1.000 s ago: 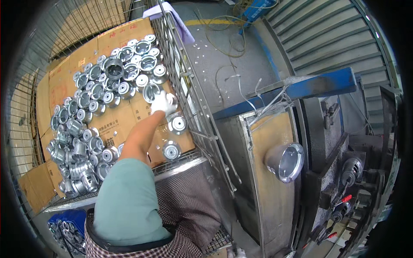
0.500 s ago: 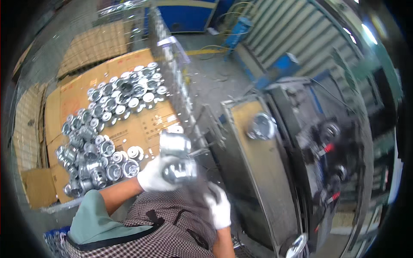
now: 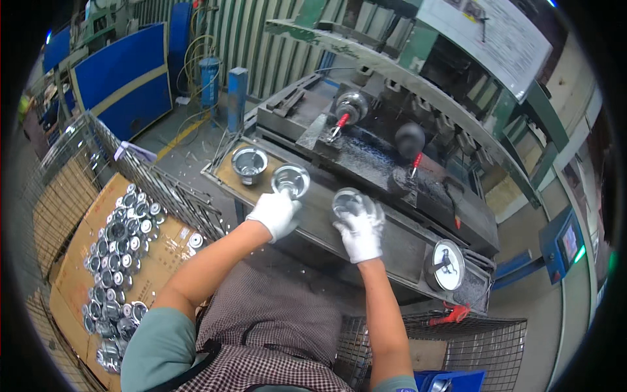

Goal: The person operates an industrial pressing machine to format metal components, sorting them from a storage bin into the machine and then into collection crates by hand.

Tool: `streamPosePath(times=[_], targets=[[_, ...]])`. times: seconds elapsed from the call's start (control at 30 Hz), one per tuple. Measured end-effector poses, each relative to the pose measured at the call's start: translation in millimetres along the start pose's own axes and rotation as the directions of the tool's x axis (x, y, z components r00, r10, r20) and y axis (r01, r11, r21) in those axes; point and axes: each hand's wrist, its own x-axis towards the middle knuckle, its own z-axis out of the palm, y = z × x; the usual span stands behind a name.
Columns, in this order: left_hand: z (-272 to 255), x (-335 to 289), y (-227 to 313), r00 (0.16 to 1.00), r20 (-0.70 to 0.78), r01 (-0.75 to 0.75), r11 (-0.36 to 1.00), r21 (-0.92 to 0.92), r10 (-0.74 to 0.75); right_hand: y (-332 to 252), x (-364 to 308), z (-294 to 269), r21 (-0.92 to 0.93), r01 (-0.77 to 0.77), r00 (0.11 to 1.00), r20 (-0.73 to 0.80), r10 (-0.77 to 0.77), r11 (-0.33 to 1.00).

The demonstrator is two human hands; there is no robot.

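Both my hands wear white gloves and reach over a narrow metal bench. My left hand point(image 3: 274, 215) grips the near rim of a shiny metal cup-shaped part point(image 3: 291, 175), its round opening facing up. To the right, my right hand point(image 3: 361, 230) has its fingers closed over a second metal cup point(image 3: 343, 200); motion blurs the fingertips a little. A third metal cup point(image 3: 249, 163) stands upright at the bench's left end, apart from my hands.
Beyond the bench point(image 3: 320, 219) is a dark machine bed with two red-handled clamps point(image 3: 341, 121). At left, a wire cage point(image 3: 163, 189) holds cardboard and many metal parts point(image 3: 117, 245). A round tin point(image 3: 448, 266) sits at the bench's right end; a screen point(image 3: 568, 242) stands farther right.
My view has swung right from the wire cage to the bench. Two metal cups, earlier together by my left hand, are now at the bench, one in each hand.
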Motion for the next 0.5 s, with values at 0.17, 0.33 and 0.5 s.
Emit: streamPosePath(times=[0.17, 0.33, 0.5], targets=[[4.3, -13.3, -16.2, 0.951, -0.309, -0.044, 0.974, -0.223, -0.028, 13.9, -2.5, 18.8, 0.172, -0.07, 0.986, 0.162, 0.042, 0.983], [-6.0, 0.5, -39.0, 0.973, -0.218, -0.044, 0.992, 0.12, 0.069, 4.7, 9.8, 31.5, 0.222, -0.061, 0.98, 0.198, 0.017, 0.973], [3.3, 15.9, -11.7, 0.952, -0.301, -0.031, 0.996, 0.083, 0.054, -20.7, 31.7, 18.4, 0.168, -0.015, 0.978, 0.206, -0.02, 0.986]])
